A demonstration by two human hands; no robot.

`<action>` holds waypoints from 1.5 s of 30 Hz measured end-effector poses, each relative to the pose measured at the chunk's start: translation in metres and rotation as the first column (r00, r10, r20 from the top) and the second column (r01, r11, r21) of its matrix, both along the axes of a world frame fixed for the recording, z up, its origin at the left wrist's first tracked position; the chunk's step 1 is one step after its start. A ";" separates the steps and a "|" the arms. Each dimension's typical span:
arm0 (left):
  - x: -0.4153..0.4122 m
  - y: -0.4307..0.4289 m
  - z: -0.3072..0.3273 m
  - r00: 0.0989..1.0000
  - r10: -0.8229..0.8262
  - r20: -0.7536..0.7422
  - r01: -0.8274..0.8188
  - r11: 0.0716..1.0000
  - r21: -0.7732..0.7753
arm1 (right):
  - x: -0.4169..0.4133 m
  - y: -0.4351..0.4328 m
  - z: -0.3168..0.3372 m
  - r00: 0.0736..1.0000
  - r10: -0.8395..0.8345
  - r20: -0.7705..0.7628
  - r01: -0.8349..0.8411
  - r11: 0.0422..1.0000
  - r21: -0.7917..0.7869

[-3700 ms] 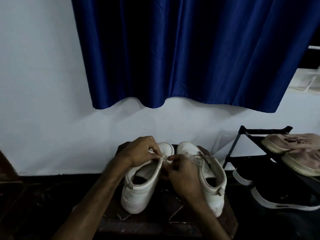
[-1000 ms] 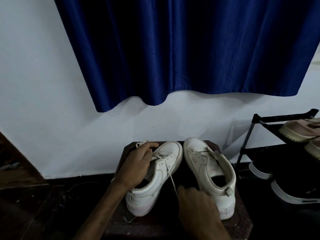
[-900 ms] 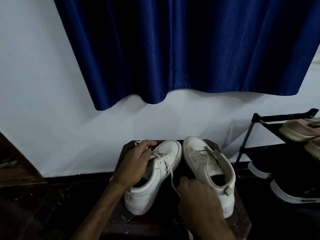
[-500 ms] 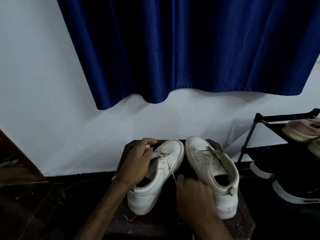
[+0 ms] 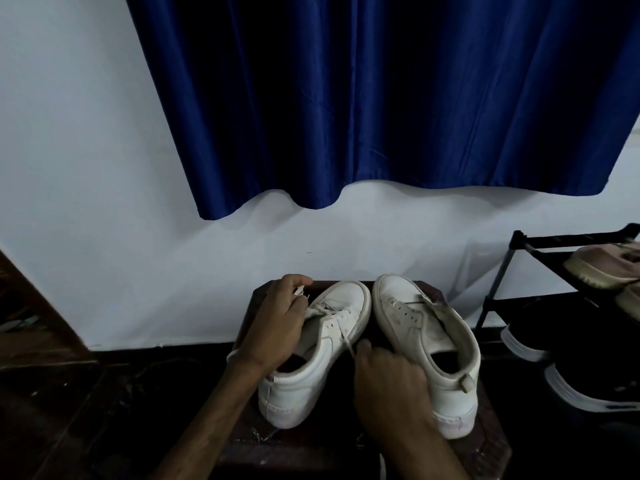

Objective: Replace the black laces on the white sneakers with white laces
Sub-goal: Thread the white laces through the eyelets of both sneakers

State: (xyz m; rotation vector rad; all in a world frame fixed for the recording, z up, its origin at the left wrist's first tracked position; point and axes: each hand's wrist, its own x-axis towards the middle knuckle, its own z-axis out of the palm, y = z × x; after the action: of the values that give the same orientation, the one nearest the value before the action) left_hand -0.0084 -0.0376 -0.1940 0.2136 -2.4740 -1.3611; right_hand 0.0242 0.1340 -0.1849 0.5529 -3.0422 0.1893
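**Handling.** We judge the lace (image 5: 347, 342) to be light, soft and limp. It carries no load in compression, so we have to pull it, not push it. It should be held close to its tip, where it is probably stiffest, and fed tip-first through each eyelet. Even tension on both ends would keep the crossings flat. We judge the left sneaker (image 5: 322, 351) to be light, with a firm sole and a flexible upper. It is best steadied by the side wall or collar, because it can tip or slide on the stool (image 5: 485, 441) when the lace is pulled.

**Appearance.** Both sneakers are white low-tops with thick white soles. The left sneaker has a white lace crossing its far eyelets. The right sneaker (image 5: 426, 337) shows bare eyelets and an open, slack tongue. We see no black lace on either.

**Position.** The pair stands side by side on the dark stool, toes toward the far wall, with the left sneaker tilted right. A shoe rack (image 5: 498, 282) stands to the right and a blue curtain (image 5: 381, 98) hangs above.

**Hands.** The hands are apart, one on each end of the lace.
- The left hand (image 5: 277, 327) rests over the left side of the left sneaker and pinches one lace end at its fingertips (image 5: 298, 285).
- The right hand (image 5: 388, 379) is curled in the near gap between the sneakers. A taut strand runs from the eyelets to its thumb, which we read as a pinch.
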 end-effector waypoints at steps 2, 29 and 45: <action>0.000 0.001 0.002 1.000 0.008 0.002 -0.008 1.000 0.001 | 0.007 0.006 -0.006 0.997 0.031 0.076 -0.030 0.999 -0.023; 0.009 -0.012 -0.010 0.943 0.049 0.330 -0.167 0.926 0.339 | -0.020 -0.021 0.001 0.996 -0.094 -0.008 0.092 0.985 -0.146; 0.016 -0.007 -0.002 0.962 0.074 0.264 -0.126 0.974 0.188 | -0.035 -0.020 0.002 0.997 -0.072 -0.020 0.069 0.990 -0.123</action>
State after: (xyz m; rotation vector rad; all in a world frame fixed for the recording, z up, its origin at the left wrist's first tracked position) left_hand 0.0079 -0.0445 -0.1963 0.5884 -2.4803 -1.6324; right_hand -0.0110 0.1143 -0.1824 0.4359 -2.9952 0.3610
